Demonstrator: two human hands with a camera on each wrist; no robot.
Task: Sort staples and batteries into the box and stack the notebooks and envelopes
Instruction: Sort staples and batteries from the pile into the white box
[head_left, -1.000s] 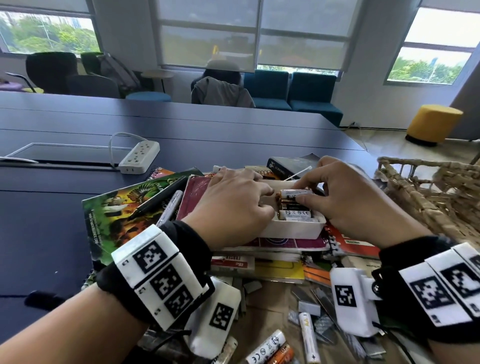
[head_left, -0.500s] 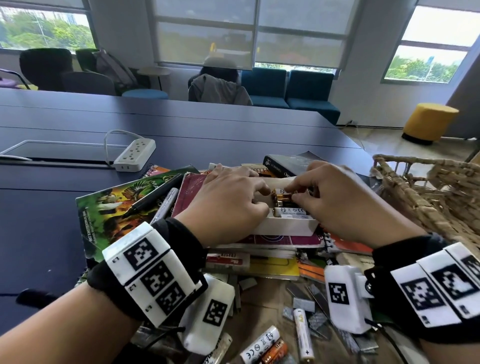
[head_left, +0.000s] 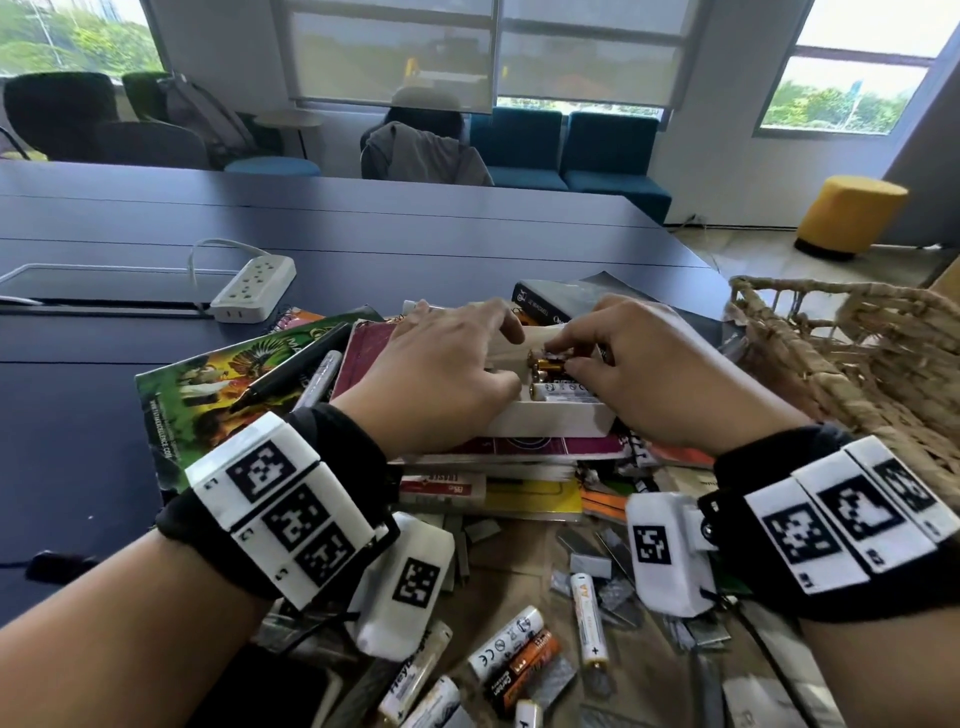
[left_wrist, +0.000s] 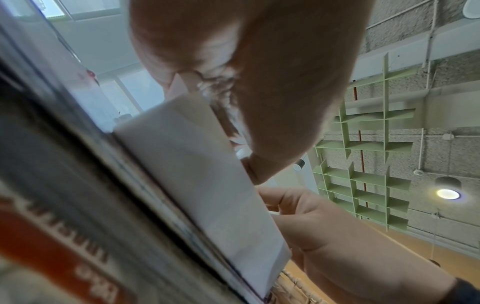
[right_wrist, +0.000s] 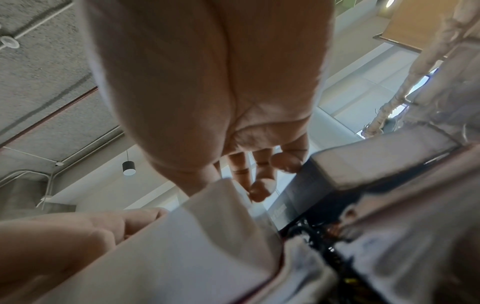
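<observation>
Dark blue table (head_left: 363, 244) w/ clutter piled at the near edge on brown paper; nearest are loose batteries (head_left: 519, 652) lying flat, plus a white AA battery (head_left: 588, 618) just right of them, w/ grey staple strips (head_left: 589, 564) scattered around. Behind that, a messy stack of notebooks (head_left: 524, 493), incl. a yellow one & a maroon one on top; green illustrated booklet (head_left: 218, 384) to the left w/ a black pen (head_left: 291, 371) across it. White box (head_left: 550, 421) sits on the maroon notebook, between both hands. Left hand (head_left: 441, 379) curls round the box's left end, fingers over the far rim, thumb at the near side — gripping it. Right hand (head_left: 654, 379) reaches into the box from the right, fingertips pinching a gold battery (head_left: 548, 364) that lies above a white battery (head_left: 563, 392) already inside. Left wrist view: box wall (left_wrist: 197, 174) close up, palm against it, other hand beyond. Right wrist view: blurry, palm & fingers over the box edge (right_wrist: 207, 236), can't make out the battery. Wicker basket (head_left: 857, 364) right of the hands. Further back a white power strip (head_left: 254, 286) on the table, then teal sofas (head_left: 566, 150), a yellow stool (head_left: 849, 215) & windows
</observation>
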